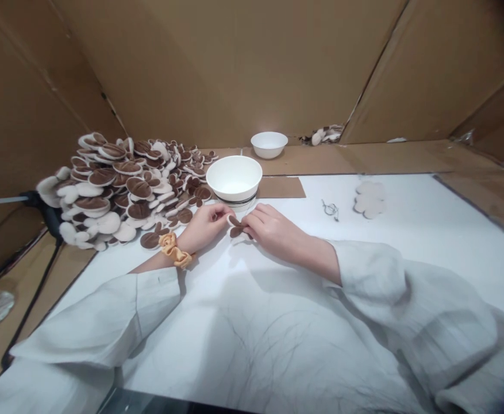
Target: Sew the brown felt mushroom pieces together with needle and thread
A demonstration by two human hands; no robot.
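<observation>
Cardboard walls [217, 69] rise behind the white work surface [424, 241], with a heap of brown-and-white fabric pieces [126, 190] at your left. Your left hand [203, 228] curls its fingertips beside the small lobed piece [235, 226], its grip unclear; that piece lies before the large bowl [234, 177], long axis roughly sideways, lobes pointing left, pinched by your right hand [273, 233].
</observation>
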